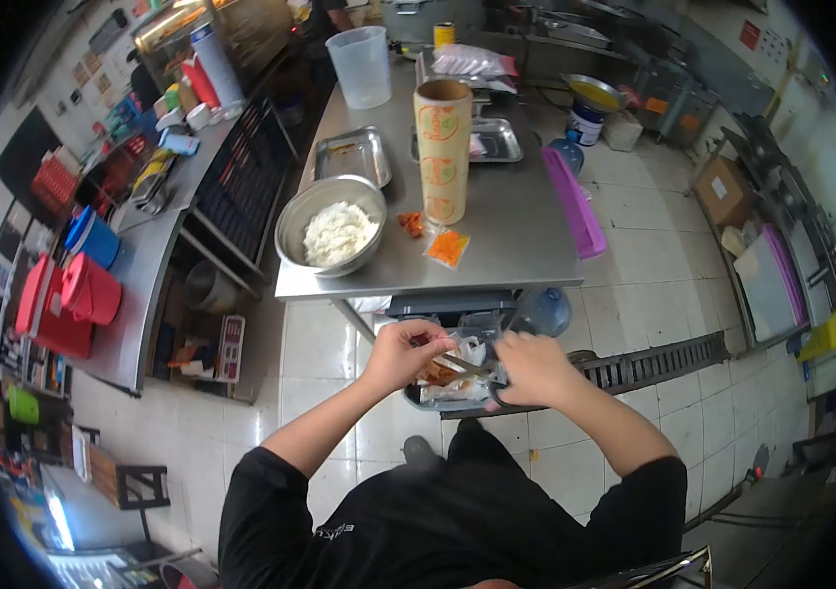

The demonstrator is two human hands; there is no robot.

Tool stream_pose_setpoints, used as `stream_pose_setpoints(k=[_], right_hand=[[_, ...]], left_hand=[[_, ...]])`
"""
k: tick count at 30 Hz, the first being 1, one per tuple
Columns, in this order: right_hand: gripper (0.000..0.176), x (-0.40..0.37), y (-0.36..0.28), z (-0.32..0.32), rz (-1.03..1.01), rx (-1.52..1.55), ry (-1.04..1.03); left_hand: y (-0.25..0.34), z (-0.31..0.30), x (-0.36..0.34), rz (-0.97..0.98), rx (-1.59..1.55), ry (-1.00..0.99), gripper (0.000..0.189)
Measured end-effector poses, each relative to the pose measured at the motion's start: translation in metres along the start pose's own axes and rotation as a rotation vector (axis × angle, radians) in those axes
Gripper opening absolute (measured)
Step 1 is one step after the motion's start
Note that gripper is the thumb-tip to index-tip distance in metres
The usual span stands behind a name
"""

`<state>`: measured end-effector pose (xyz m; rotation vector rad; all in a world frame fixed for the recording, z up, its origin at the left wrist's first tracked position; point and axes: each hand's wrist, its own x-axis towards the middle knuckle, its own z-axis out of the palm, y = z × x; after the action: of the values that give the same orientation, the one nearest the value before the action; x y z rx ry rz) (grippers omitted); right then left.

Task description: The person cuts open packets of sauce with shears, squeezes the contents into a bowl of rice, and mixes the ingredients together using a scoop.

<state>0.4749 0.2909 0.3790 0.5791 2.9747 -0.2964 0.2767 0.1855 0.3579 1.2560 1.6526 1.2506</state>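
Both hands are over an open bin [418, 398] filled with plastic waste and scraps, just in front of the table. My right hand [536, 368] is closed around a pair of scissors [464, 364], whose blades point left and whose dark handle shows below the fingers. My left hand [408, 353] pinches something at the blade tips; it is too small to make out. Beyond the hands, on the table, lie a clear packet of orange bits [448, 247] and a reddish-brown packet [411, 225]. A steel bowl of white rice [339, 236] stands to their left.
A tall printed roll [444, 152] stands upright on the steel table [516, 245]. Behind are metal trays [354, 155] and a clear plastic tub [360, 69]. A purple tray [573, 201] is at the right edge. A floor drain grate [653, 371] runs right of the bin.
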Motion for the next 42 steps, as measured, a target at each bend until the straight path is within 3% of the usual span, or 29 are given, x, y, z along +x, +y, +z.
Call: stream_pose_setpoints(k=[2, 4, 6, 8, 10, 12, 14, 16, 17, 19, 21, 23, 24, 26, 28, 30, 31, 32, 34, 35, 36, 38, 42], right_hand=[[0.061, -0.025, 0.021, -0.014, 0.201, 0.169, -0.109], [0.051, -0.028, 0.061, -0.024, 0.371, 0.396, -0.157], [0.046, 0.000, 0.095, -0.010, 0.617, 0.210, 0.074], [0.037, 0.049, 0.129, 0.007, 0.679, 0.088, 0.189], [0.023, 0.099, 0.165, 0.031, 0.653, -0.025, 0.135], [0.016, 0.141, 0.199, 0.070, 0.621, -0.045, 0.155], [0.014, 0.161, 0.209, 0.069, 0.575, -0.069, 0.173], [0.021, 0.171, 0.213, 0.069, 0.483, -0.194, 0.165], [0.014, 0.174, 0.205, 0.065, 0.450, -0.166, 0.366], [0.019, 0.171, 0.173, 0.028, 0.283, 0.610, 0.392], [0.045, 0.179, 0.126, -0.009, -0.242, 1.571, 0.116], [0.066, 0.184, 0.073, -0.050, -0.639, 1.625, -0.127], [0.066, 0.197, 0.062, -0.062, -0.646, 1.620, -0.138], [0.073, 0.223, 0.045, -0.084, -0.667, 0.982, -0.216], [0.066, 0.234, 0.027, -0.100, -0.561, 0.929, -0.124], [0.049, 0.249, 0.015, -0.120, -0.286, 0.684, -0.349], [0.031, 0.275, 0.024, -0.084, -0.332, 1.165, -0.389], [0.031, 0.291, 0.019, -0.082, -0.318, 1.169, -0.374], [0.024, 0.328, 0.007, -0.095, -0.111, 0.730, -0.472], [0.022, 0.340, -0.014, -0.108, -0.178, 0.385, -0.380], [0.022, 0.362, -0.022, -0.097, -0.156, 0.372, -0.385], [0.024, 0.406, -0.027, -0.057, -0.148, 0.029, -0.193], [0.021, 0.427, -0.053, -0.039, -0.032, -0.100, -0.273]], left_hand=[[0.000, -0.006, 0.013, 0.060, -0.015, -0.016, 0.014], [0.006, -0.011, 0.023, 0.021, -0.128, -0.051, 0.014], [0.015, -0.016, 0.037, -0.021, -0.101, -0.092, 0.015], [0.016, -0.018, 0.054, 0.032, -0.073, -0.136, 0.015], [0.037, -0.023, 0.063, 0.046, 0.001, -0.131, 0.016], [0.049, -0.030, 0.073, 0.038, -0.006, -0.183, 0.010], [0.053, -0.041, 0.083, 0.001, -0.009, -0.157, 0.011], [0.062, -0.054, 0.091, -0.020, -0.070, -0.171, 0.011], [0.070, -0.060, 0.095, 0.012, -0.029, -0.182, 0.012], [0.093, -0.070, 0.101, 0.076, 0.036, -0.198, 0.013], [0.111, -0.079, 0.111, 0.145, 0.085, -0.271, 0.014], [0.119, -0.092, 0.124, 0.207, 0.131, -0.299, 0.015], [0.122, -0.101, 0.131, 0.224, 0.147, -0.319, 0.015], [0.125, -0.124, 0.145, 0.180, 0.211, -0.319, 0.015], [0.114, -0.152, 0.156, 0.229, 0.213, -0.253, 0.015], [0.086, -0.183, 0.166, 0.242, 0.241, -0.214, 0.014], [0.069, -0.200, 0.172, 0.203, 0.201, -0.168, 0.014], [0.051, -0.217, 0.181, 0.161, 0.164, -0.132, 0.013], [0.009, -0.246, 0.192, 0.234, 0.209, 0.007, 0.017], [-0.006, -0.256, 0.193, 0.208, 0.194, 0.064, 0.016], [-0.022, -0.266, 0.194, 0.179, 0.175, 0.123, 0.016], [-0.065, -0.281, 0.198, 0.143, 0.034, 0.180, 0.015], [-0.123, -0.286, 0.204, 0.081, -0.113, 0.290, 0.012]])
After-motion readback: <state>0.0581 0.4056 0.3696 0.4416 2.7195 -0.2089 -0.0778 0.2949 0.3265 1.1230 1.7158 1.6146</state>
